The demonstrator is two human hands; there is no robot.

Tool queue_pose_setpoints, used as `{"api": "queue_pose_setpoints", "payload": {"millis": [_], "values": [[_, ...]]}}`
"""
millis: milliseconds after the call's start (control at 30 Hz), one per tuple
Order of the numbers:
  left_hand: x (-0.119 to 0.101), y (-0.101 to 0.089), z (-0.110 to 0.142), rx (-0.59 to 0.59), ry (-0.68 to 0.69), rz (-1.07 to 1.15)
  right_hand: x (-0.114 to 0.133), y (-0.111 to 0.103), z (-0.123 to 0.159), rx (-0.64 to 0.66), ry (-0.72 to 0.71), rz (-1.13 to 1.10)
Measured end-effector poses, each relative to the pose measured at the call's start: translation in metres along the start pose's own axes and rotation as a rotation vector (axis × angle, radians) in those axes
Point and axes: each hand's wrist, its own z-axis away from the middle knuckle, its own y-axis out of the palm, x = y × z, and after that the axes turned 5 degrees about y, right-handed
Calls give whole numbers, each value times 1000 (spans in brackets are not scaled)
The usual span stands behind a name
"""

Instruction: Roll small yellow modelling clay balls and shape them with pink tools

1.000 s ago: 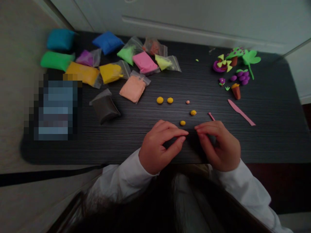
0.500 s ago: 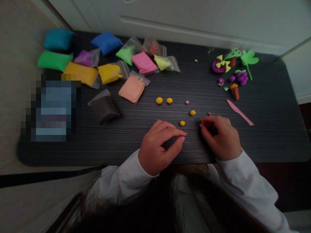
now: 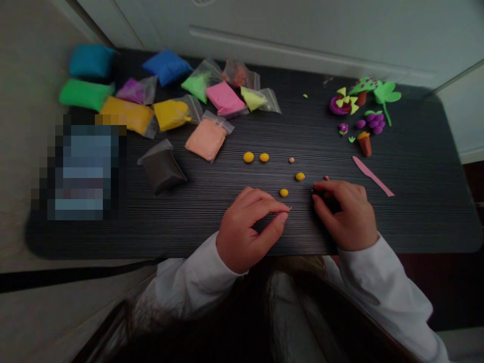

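My left hand (image 3: 254, 227) rests low over the table, thumb and forefinger nearly together, with a tiny pale pink bit of clay (image 3: 290, 208) at the fingertips. Opposite it, my right hand (image 3: 345, 212) is curled in a pinch; a tiny dark speck shows at its fingertips, too small to name. Between and beyond the hands lie a small yellow clay ball (image 3: 284, 192) and a speckled yellow ball (image 3: 300, 176). A peach clay bead (image 3: 291, 160) is farther back. Just behind my right fingers sits a small dark pink clay piece (image 3: 326, 177).
Two yellow balls (image 3: 248, 157) lie left of centre. Bags of coloured clay, among them a peach bag (image 3: 206, 137) and a black bag (image 3: 163, 169), cover the left. Right are a pink clay knife (image 3: 372, 175) and finished clay figures, including purple grapes (image 3: 375, 121). A blurred-out device (image 3: 85, 171) lies far left.
My right hand has shifted very slightly, its thumb and forefinger parting a little so a dark speck shows. My left hand stays in place.
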Motion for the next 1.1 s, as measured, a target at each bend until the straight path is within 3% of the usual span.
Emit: {"api": "queue_pose_setpoints", "payload": {"millis": [167,400,1100], "values": [[0,0,1,-12,-7,-14,2,-6,10,-39,-42,27],[1,1,1,-30,-27,-32,14,-6,29,142,-216,131],[1,0,2,-42,-30,-19,24,-7,30,153,-233,188]]}}
